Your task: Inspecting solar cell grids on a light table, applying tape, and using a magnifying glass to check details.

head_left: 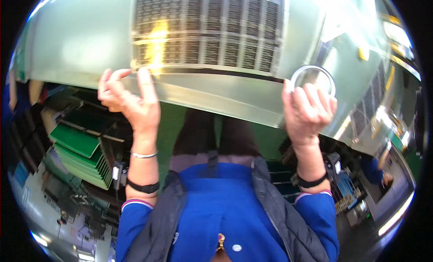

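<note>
A flat panel point(216, 34), patterned like a circuit board with columns of dark blocks, lies across the pale worktop point(81, 45) in front of me. At its near left corner is my left hand point(131, 99), fingers loosely bent and apart, with the thumb tip at the panel's edge. My right hand point(310, 108) is closed beside the near right corner, its thumb pointing up along that corner. A round, silver-rimmed magnifying glass point(314, 73) shows just above its curled fingers, which hide part of the rim and seem to grip it.
Green boards point(81, 149) stand stacked in a rack below the worktop at left. Another dark-patterned sheet point(372, 95) lies at the right. Another person's arm point(383, 158) shows at the far right. Strong glare covers the upper right.
</note>
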A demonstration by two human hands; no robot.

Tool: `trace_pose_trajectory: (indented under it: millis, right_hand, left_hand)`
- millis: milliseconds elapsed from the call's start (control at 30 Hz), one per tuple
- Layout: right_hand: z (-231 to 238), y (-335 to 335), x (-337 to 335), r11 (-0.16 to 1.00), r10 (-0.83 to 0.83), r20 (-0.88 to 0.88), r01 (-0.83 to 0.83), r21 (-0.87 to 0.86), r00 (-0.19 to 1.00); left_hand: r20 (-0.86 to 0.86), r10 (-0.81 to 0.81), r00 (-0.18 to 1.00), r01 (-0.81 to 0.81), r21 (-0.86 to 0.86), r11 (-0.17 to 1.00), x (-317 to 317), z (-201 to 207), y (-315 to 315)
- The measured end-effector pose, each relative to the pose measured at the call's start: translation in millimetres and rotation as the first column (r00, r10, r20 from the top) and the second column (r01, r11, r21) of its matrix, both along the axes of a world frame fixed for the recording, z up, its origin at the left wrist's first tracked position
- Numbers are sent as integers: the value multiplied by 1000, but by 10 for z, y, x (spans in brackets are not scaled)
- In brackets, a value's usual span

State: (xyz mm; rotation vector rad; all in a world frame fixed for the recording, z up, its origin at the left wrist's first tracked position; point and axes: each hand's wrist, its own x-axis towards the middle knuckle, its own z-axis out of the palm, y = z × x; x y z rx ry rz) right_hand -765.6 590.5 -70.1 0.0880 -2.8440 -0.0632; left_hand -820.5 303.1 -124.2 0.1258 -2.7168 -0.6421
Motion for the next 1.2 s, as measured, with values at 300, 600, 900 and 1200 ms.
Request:
trace_pose_trajectory:
  millis: [300, 600, 900, 1200]
  right_hand:
    - [24, 77, -7, 1000, -7, 11, 7, 15, 1000]
    - [72, 75, 8, 993, -26, -20, 24, -111, 999]
    - [131, 300, 25, 919, -34, 17, 38, -391, 999]
    - [324, 300, -234, 756, 181, -67, -183, -629, 981]
  left_hand:
    - [263, -413, 872, 470, -215, 856, 234, 83, 52]
    - [348, -591, 728, 645, -52, 763, 316, 267, 696]
    - [276, -724, 632, 744, 45, 667, 442, 210, 1487]
    - [4, -802, 597, 684, 520, 511, 14, 384, 1384]
